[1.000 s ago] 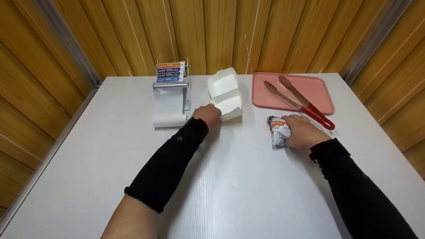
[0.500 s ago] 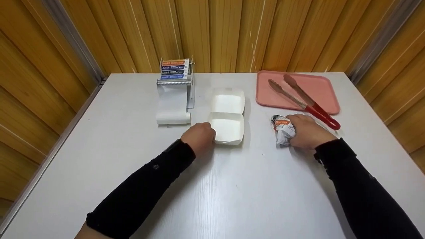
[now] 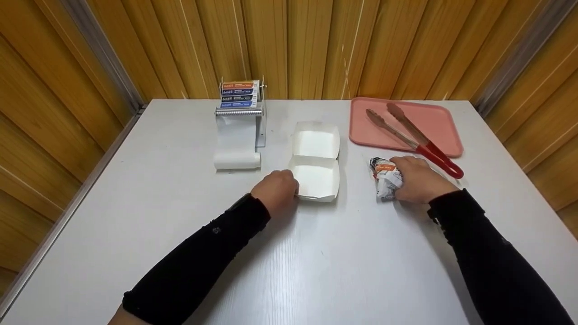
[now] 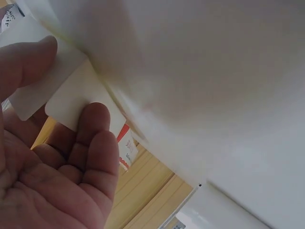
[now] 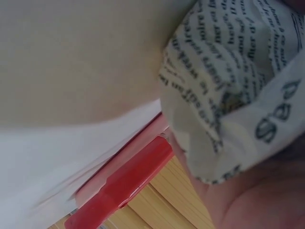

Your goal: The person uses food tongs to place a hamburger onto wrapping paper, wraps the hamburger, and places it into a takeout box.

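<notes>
An open white paper burger box (image 3: 316,179) lies on the table, its lid half folded back away from me. My left hand (image 3: 276,192) pinches the box's near left corner; in the left wrist view the thumb (image 4: 33,64) and curled fingers are at its white side flaps (image 4: 78,95). To the right, my right hand (image 3: 420,179) grips a paper-wrapped bundle (image 3: 388,180) resting on the table. The bundle has an orange label on top and newspaper-style print on its wrapper (image 5: 214,90). What is inside the wrapper is hidden.
At the back left stands a metal label dispenser (image 3: 239,111) with orange and blue labels, its white backing strip rolled up in front. Red-handled tongs (image 3: 437,158) lie across a pink tray (image 3: 361,131) at the back right. Wooden panel walls enclose the table.
My left hand has drawn the burger box nearer and straightened it, then shifted it slightly right. The right hand stays on the wrapped bundle. The head view has shifted a little.
</notes>
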Action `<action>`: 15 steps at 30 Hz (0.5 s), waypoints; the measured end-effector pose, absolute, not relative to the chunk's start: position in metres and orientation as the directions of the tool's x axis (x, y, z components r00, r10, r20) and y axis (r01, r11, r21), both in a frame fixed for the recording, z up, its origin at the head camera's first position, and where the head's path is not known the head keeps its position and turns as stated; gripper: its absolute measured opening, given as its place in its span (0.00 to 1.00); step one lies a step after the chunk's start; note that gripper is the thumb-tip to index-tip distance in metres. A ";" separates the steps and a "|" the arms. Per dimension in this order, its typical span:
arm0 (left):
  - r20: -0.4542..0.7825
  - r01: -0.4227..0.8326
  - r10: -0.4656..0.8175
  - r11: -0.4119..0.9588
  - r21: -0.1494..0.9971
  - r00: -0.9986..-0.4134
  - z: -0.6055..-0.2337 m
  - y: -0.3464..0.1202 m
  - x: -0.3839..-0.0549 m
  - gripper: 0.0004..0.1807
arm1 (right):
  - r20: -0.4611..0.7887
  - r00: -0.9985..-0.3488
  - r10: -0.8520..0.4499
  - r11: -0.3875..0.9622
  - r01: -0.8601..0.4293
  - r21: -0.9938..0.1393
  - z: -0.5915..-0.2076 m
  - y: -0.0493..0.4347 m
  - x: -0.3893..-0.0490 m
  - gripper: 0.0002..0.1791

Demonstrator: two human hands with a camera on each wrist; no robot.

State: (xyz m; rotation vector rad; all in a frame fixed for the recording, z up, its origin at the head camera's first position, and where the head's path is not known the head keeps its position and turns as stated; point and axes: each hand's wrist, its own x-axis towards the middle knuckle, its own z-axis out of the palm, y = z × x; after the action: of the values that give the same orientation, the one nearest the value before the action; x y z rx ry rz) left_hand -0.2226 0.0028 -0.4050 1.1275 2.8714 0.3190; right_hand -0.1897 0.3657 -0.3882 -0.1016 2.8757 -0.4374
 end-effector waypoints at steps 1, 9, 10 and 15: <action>0.040 0.668 0.676 0.714 0.210 -0.736 -0.405 0.003 -0.222 0.06 | -0.214 -0.972 -0.101 0.952 -0.032 -0.304 -0.388 0.366 -0.190 0.52; 0.012 0.609 0.648 0.710 0.353 -0.762 -0.402 0.005 -0.220 0.13 | -0.211 -0.976 -0.055 0.932 0.026 -0.362 -0.389 0.368 -0.197 0.53; 0.008 0.591 0.638 0.709 0.385 -0.770 -0.401 0.005 -0.220 0.17 | -0.202 -0.978 -0.056 0.928 0.024 -0.373 -0.388 0.367 -0.198 0.53; -0.024 0.450 0.541 0.722 0.525 -0.840 -0.399 0.006 -0.220 0.34 | -0.113 -0.992 -0.061 0.882 -0.001 -0.471 -0.373 0.353 -0.201 0.49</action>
State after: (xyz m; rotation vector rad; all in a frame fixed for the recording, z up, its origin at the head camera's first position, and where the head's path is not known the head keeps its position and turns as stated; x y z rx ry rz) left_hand -0.2197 0.0058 -0.3986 0.7984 2.7494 0.7702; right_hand -0.2009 0.3532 -0.3729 -0.0483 2.9257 -0.7321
